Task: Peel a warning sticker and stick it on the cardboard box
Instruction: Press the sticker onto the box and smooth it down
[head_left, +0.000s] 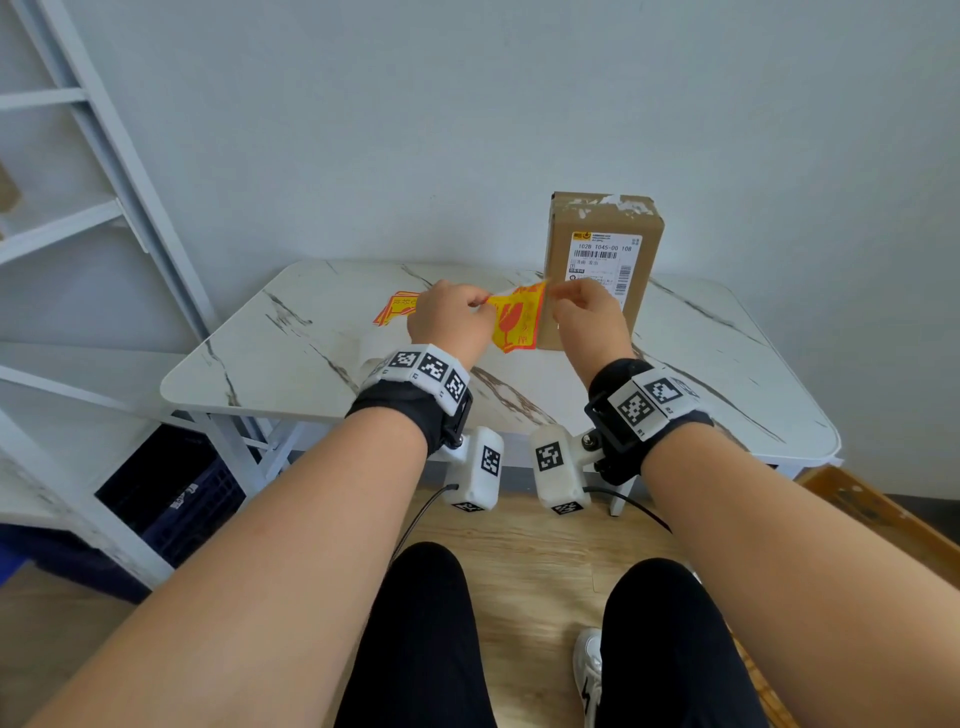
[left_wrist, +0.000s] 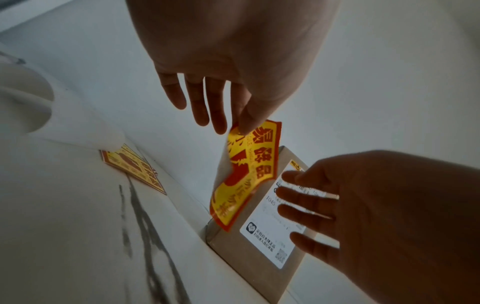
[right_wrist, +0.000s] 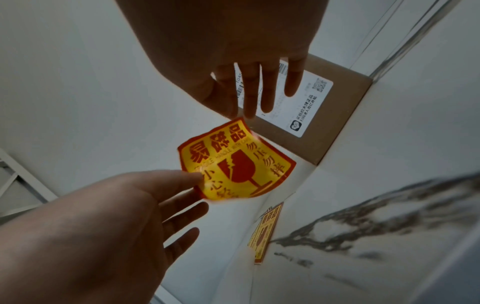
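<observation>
Your left hand (head_left: 451, 317) pinches one edge of the yellow-and-red fragile warning sticker (head_left: 519, 322) between thumb and forefinger, other fingers loosely extended. Your right hand (head_left: 587, 317) pinches the opposite upper corner, remaining fingers spread straight. The sticker hangs curled between both hands, clear of the marble-patterned worktop (head_left: 311, 364), just in front of the upright cardboard box (head_left: 602, 223) with its white shipping label (head_left: 605, 254). A small stack of stickers (head_left: 396, 307) lies flat to the left.
</observation>
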